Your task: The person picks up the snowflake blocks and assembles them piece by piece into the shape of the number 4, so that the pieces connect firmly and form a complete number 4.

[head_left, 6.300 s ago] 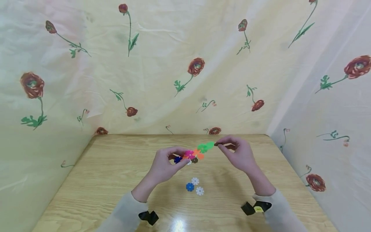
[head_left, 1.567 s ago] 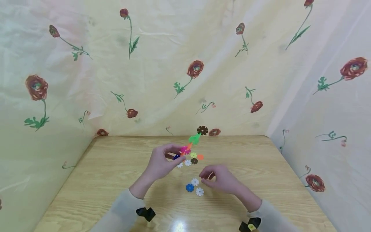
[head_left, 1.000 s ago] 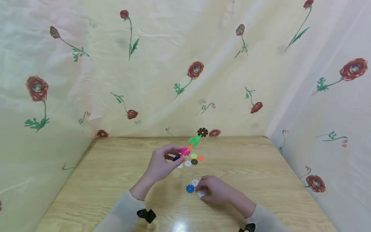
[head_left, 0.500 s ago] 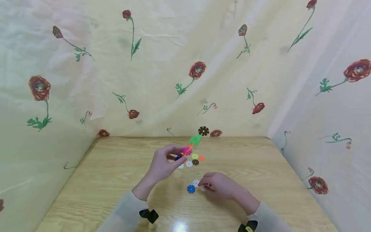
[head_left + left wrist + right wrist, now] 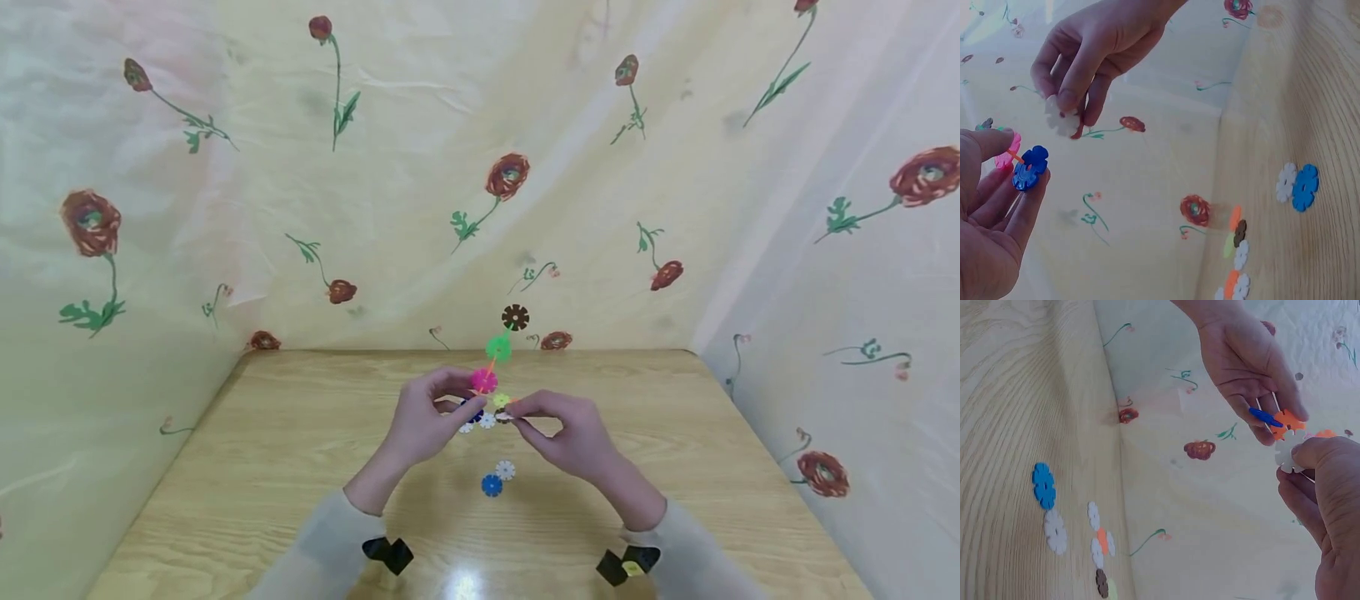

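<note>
My left hand (image 5: 427, 421) pinches a chain of interlocking snowflake discs above the table. The chain runs from a dark blue disc (image 5: 1030, 169) at the near end, through orange and a pink disc (image 5: 483, 381), to a green disc (image 5: 498, 348) and a brown disc (image 5: 515, 317) on top. Close to the chain's lower end, my right hand (image 5: 570, 425) pinches a loose white snowflake disc (image 5: 1285, 456) between thumb and fingers. In the left wrist view a small gap separates this white disc from the dark blue one.
A blue disc (image 5: 491, 485) and a white disc (image 5: 505, 471) lie together on the wooden table (image 5: 300, 500). Farther back, partly behind the hands, lie several more, including a yellow-green disc (image 5: 501, 401). A flowered cloth (image 5: 405, 208) hangs behind and at both sides.
My right hand has left the brown disc at the chain's end, picked a white disc off the table and raised it beside the chain. My left hand keeps hold, the chain now more upright.
</note>
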Action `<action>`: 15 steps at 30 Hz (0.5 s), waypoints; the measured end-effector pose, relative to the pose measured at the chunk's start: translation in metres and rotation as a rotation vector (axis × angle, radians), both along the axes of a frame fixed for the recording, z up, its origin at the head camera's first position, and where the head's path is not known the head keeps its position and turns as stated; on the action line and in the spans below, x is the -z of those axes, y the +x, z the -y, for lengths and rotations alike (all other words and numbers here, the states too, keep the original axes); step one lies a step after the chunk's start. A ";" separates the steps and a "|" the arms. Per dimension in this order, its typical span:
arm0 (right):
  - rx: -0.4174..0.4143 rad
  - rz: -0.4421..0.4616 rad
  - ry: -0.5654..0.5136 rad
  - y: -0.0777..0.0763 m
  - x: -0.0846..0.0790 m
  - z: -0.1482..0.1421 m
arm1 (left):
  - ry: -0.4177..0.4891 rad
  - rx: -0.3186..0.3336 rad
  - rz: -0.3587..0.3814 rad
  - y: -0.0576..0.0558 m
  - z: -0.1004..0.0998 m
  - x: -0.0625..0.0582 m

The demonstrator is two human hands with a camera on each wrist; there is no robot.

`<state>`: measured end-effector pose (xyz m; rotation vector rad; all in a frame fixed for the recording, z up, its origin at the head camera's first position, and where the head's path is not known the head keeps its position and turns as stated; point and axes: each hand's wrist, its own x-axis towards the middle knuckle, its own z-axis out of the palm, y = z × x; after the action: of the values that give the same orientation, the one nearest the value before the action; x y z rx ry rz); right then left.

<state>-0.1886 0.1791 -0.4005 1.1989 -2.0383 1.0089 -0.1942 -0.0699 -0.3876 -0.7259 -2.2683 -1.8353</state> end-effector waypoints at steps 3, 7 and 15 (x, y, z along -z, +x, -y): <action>0.011 0.000 -0.036 0.001 -0.003 0.005 | 0.008 0.030 0.005 0.002 -0.003 -0.002; 0.032 0.014 -0.062 0.003 -0.007 0.008 | 0.012 0.039 0.011 0.004 -0.005 -0.004; -0.006 0.078 -0.085 0.003 -0.007 0.011 | 0.021 0.052 0.002 0.006 -0.006 -0.006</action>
<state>-0.1854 0.1683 -0.3934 1.1387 -2.0305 1.1502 -0.1884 -0.0638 -0.3818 -0.7876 -2.2481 -1.8802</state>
